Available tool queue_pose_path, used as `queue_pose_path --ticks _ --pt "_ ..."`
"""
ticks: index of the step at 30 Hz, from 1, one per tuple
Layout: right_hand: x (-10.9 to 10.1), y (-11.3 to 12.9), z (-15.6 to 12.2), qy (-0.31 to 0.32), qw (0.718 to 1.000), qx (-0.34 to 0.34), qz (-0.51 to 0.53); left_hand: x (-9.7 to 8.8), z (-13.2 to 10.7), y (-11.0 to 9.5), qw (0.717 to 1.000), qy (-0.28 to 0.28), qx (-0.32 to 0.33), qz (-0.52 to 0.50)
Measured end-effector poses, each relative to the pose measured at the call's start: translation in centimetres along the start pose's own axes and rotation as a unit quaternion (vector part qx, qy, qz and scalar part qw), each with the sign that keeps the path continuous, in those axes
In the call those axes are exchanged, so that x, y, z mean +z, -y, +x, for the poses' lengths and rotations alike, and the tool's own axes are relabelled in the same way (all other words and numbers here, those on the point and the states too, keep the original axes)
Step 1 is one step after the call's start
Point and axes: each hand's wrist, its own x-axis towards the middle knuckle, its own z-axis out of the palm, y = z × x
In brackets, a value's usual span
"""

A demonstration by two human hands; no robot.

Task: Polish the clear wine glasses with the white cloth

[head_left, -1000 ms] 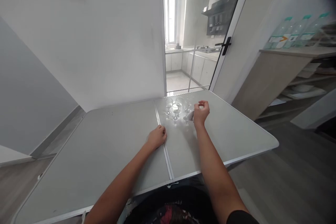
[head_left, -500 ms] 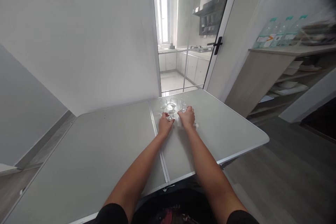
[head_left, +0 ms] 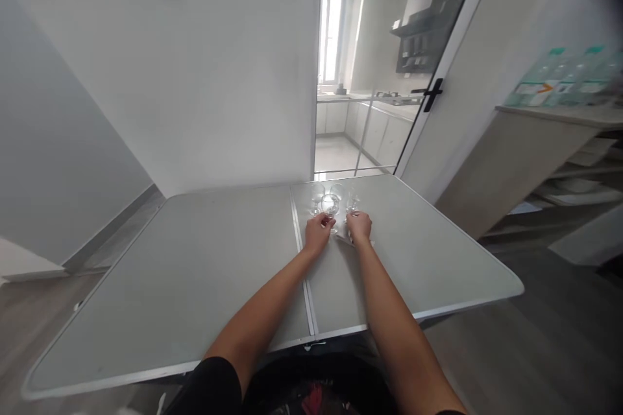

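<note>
Several clear stemmed glasses stand close together near the far edge of the table. My left hand (head_left: pixel 318 233) is closed at the stem of the nearest glass (head_left: pixel 330 203), which it lifts or steadies; I cannot tell which. Just to its right, my right hand (head_left: pixel 359 227) has its fingers curled in on a thin white cloth or tissue (head_left: pixel 346 240), mostly hidden under the palm. Beyond the right hand is another glass (head_left: pixel 353 200). One more glass (head_left: pixel 317 197) stands behind the left hand.
The grey folding table (head_left: pixel 233 259) has a metal seam (head_left: pixel 308 305) left of the hands. Behind it are a white wall and a glazed door (head_left: pixel 370 78) with a black handle. At right, a shelf unit (head_left: pixel 525 155) carries plastic bottles (head_left: pixel 545 81).
The view has swung left, so everything sits further right. My right hand has drawn back a little from the glass behind it, its fingers more curled. My left hand stays at the near glass.
</note>
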Motion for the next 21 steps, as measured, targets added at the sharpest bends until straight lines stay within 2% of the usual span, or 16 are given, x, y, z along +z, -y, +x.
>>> queue_pose_path --ticks 2,4,8,10,13,16,18,21 --pt "-0.1 0.1 -0.1 0.000 1.000 0.018 0.004 -2.8 -0.7 0.6 0.999 -0.024 0.018 -0.016" --pt "-0.2 0.4 -0.3 -0.003 0.999 0.032 0.013 -6.9 -1.0 1.9 0.998 -0.062 0.022 -0.014" --pt "-0.7 1.8 -1.3 -0.025 0.999 0.000 0.043 -16.0 -1.1 6.0 0.979 -0.181 -0.048 0.076" --pt "-0.9 3.2 -2.0 -0.034 0.997 -0.040 0.061 -19.2 -1.3 8.0 0.966 -0.222 -0.071 0.110" --pt "-0.3 5.9 -3.7 0.009 0.983 -0.147 0.110 -21.2 -1.7 10.0 0.957 -0.244 -0.098 0.124" --pt "1.7 9.0 -6.7 0.125 0.958 -0.210 0.148 -21.5 -1.8 11.0 0.954 -0.254 -0.105 0.118" --pt "3.7 11.0 -9.2 0.284 0.919 -0.155 0.224 -21.4 -1.7 11.4 0.952 -0.264 -0.103 0.115" --pt "7.1 13.4 -12.4 0.344 0.900 -0.130 0.235 -21.6 -1.8 12.0 0.952 -0.260 -0.106 0.122"
